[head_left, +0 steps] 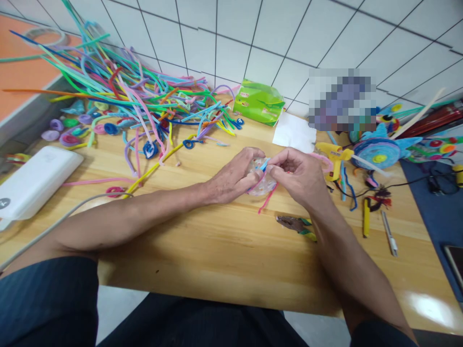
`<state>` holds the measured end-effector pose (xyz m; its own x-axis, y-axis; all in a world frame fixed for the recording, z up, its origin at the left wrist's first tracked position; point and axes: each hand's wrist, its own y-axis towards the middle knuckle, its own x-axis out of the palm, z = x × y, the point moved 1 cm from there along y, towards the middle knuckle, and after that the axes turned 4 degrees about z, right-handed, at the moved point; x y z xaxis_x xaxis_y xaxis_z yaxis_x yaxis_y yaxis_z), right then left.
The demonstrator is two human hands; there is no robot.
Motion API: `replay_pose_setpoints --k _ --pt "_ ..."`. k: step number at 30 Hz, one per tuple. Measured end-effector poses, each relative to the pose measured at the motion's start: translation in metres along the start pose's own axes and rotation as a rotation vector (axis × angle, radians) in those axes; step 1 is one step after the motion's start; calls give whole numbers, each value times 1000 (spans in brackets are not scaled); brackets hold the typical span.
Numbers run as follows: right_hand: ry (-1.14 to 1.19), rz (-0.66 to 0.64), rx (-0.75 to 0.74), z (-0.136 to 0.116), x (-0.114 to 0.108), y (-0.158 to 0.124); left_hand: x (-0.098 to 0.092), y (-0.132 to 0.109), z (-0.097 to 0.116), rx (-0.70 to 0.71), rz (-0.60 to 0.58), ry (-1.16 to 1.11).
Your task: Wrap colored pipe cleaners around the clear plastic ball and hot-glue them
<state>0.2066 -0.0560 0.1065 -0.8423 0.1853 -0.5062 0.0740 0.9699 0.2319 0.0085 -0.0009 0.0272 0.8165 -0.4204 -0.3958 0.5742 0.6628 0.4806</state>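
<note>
My left hand (235, 178) and my right hand (300, 176) meet over the middle of the wooden table (217, 250). Between them they hold a small clear, roundish piece (262, 185) with a pink pipe cleaner (266, 198) trailing from it toward me. My left fingers curl round the clear piece. My right thumb and forefinger pinch a short blue pipe cleaner (265, 165) at its top. Both forearms rest on the tabletop.
A big heap of coloured pipe cleaners (144, 101) and small coils (68, 135) fills the back left. Pliers (294, 224) lie by my right wrist. A yellow glue gun (334, 156), a blue craft figure (379, 152), a green packet (258, 102) and a white box (36, 180) stand around.
</note>
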Motion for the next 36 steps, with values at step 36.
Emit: replay_pose_setpoints --k 36 --pt "8 -106 34 0 -7 3 4 0 -9 128 15 0"
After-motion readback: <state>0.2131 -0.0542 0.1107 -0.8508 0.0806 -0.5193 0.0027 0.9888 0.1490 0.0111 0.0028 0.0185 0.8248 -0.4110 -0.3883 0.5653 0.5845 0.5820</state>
